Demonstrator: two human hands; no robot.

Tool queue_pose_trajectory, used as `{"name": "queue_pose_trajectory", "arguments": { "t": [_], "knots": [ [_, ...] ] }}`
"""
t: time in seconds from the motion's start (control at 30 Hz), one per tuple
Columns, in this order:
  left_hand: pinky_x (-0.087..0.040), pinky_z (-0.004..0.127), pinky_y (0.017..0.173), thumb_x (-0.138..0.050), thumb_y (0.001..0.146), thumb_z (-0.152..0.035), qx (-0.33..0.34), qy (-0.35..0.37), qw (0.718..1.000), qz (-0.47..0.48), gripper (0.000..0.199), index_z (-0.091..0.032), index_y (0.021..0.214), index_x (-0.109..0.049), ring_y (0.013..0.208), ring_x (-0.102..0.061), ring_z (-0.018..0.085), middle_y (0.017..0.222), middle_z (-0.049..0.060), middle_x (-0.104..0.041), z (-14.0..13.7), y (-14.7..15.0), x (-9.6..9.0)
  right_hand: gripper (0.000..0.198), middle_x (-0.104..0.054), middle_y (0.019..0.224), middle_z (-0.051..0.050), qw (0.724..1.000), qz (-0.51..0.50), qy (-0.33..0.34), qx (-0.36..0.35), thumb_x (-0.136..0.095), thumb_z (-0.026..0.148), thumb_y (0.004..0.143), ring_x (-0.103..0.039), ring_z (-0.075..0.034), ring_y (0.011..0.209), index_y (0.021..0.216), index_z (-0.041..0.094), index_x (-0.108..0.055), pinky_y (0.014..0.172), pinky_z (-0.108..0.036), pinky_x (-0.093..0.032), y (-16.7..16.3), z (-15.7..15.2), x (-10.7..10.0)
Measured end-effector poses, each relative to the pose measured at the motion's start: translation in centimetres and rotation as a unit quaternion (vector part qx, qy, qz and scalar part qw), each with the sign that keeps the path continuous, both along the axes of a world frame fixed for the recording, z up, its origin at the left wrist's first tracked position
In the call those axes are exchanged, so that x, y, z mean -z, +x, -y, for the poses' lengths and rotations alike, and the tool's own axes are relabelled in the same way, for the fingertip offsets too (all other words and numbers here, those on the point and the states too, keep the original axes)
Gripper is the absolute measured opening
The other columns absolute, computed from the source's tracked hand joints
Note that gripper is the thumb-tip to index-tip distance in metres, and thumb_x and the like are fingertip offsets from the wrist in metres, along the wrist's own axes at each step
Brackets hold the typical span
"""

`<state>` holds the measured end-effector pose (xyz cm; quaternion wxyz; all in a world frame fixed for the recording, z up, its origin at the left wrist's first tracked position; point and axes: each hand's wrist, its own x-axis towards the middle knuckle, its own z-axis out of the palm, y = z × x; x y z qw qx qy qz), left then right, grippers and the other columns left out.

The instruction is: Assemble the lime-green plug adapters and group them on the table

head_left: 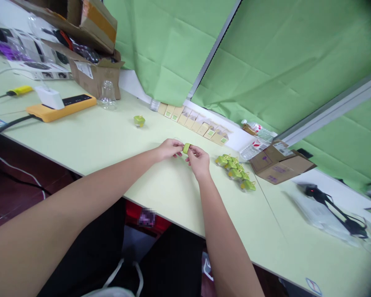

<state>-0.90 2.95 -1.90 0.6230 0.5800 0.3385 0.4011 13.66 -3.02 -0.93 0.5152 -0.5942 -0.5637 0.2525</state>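
Both hands meet over the middle of the table [154, 177]. Between them is a small yellow-green piece [186, 148], its exact kind too small to make out. My right hand [198, 161] pinches it from the right with thumb and fingers. My left hand [169, 149] has its fingers curled at the piece's left side, fingertips pinched close to it; a faint thin line shows above them. One similar green-topped little item with a clear base [139, 121] stands alone to the left. Several more green items [235, 171] with small loops sit grouped to the right.
Small cardboard boxes [193, 122] line the table's back edge. At left are an orange power strip [62, 108], a yellow screwdriver [20, 90], a clear bottle [107, 95] and an open carton [94, 76]. Another carton [278, 163] and a black headset-like strap [336, 212] lie right.
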Motion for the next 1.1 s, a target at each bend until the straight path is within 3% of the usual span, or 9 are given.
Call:
{"name": "queue_pose_trajectory", "arguments": {
  "t": [0.43,0.7,1.1],
  "knots": [
    [-0.045,0.023,0.056,-0.060,0.077,-0.020,-0.020,0.007,1.000,-0.006,0.004,-0.015,0.078,-0.060,0.066,-0.065,0.013,0.075,0.002,-0.065,0.13,0.14,-0.03,0.035,-0.072,0.084,-0.003,1.000,0.011,0.006,-0.001,-0.063,0.042,0.077,-0.059,-0.011,0.053,0.103,0.020,-0.074,0.051,-0.024,-0.051,-0.48,0.21,-0.16],
    [-0.046,0.023,0.059,-0.068,0.074,-0.025,-0.029,0.005,0.999,0.020,0.013,-0.015,0.081,-0.064,0.067,-0.064,0.012,0.076,0.003,-0.066,0.14,-0.02,-0.31,0.038,-0.069,0.079,-0.002,1.000,-0.023,0.010,0.001,-0.064,0.043,0.076,-0.058,-0.011,0.050,0.104,0.018,-0.073,0.042,-0.021,-0.043,-0.22,0.13,-0.30],
    [-0.044,0.022,0.055,-0.064,0.075,-0.012,-0.080,0.048,0.995,0.023,0.008,-0.015,0.076,-0.057,0.056,-0.058,0.009,0.062,-0.001,-0.062,0.17,0.28,-0.21,0.040,-0.069,0.081,-0.002,1.000,-0.019,0.015,0.002,-0.064,0.044,0.077,-0.056,-0.010,0.049,0.106,0.018,-0.073,0.045,-0.022,-0.045,-0.32,0.03,-0.02]
  ]
}}
